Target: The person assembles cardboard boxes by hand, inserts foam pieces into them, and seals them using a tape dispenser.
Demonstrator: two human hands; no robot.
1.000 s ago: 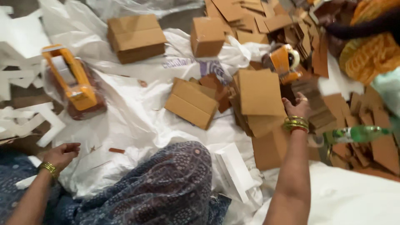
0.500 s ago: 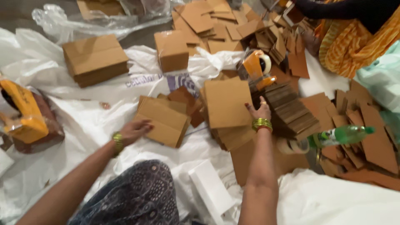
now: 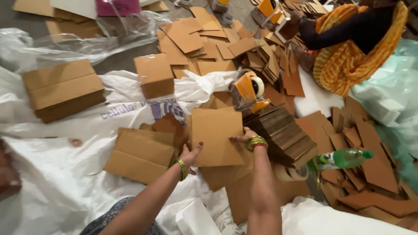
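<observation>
A flat brown cardboard sheet (image 3: 217, 135) lies on top of a pile of similar sheets in the middle of the head view. My left hand (image 3: 190, 153) grips its lower left edge, thumb on top. My right hand (image 3: 242, 137), with gold bangles at the wrist, holds its right edge. Beside the right hand stands a thick stack of folded cardboard blanks (image 3: 285, 135). An orange tape dispenser (image 3: 249, 90) sits just beyond the sheet.
Folded boxes (image 3: 140, 153) lie left of my hands, a taped box (image 3: 154, 75) and a larger stack (image 3: 63, 89) farther back on white plastic sheeting (image 3: 61, 174). A green bottle (image 3: 342, 159) and tape roll (image 3: 291, 172) lie right. Another person in orange cloth (image 3: 348, 41) sits top right among scattered cardboard.
My left hand came in from the far left, past the folded boxes, and took the sheet's left edge. The view shifted, the sheet now held by both hands.
</observation>
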